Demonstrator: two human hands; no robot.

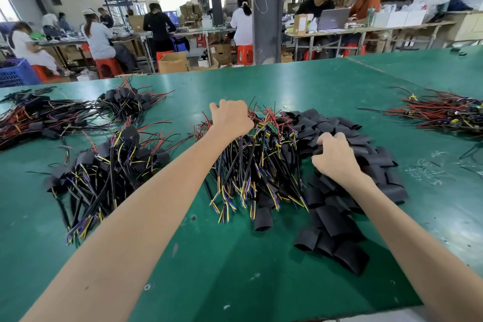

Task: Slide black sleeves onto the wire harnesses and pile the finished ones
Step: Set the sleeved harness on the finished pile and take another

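Head view, left to right: sleeved harnesses (109, 172) lie piled on the green worktop (235, 269). The left hand (231, 119), fingers curled, grips the red wire ends of the central heap of bare harnesses (251, 170). The right hand (333, 157), fingers curled, grips the adjoining heap of black sleeves (339, 212) at its top. Loose wires (444, 112) lie far right.

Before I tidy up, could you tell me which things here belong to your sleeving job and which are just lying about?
Job: bare harnesses, gripped by the left hand; black sleeves, grasped by the right hand; sleeved pile.
Lying about: wire clippings; blue crate; cardboard box.
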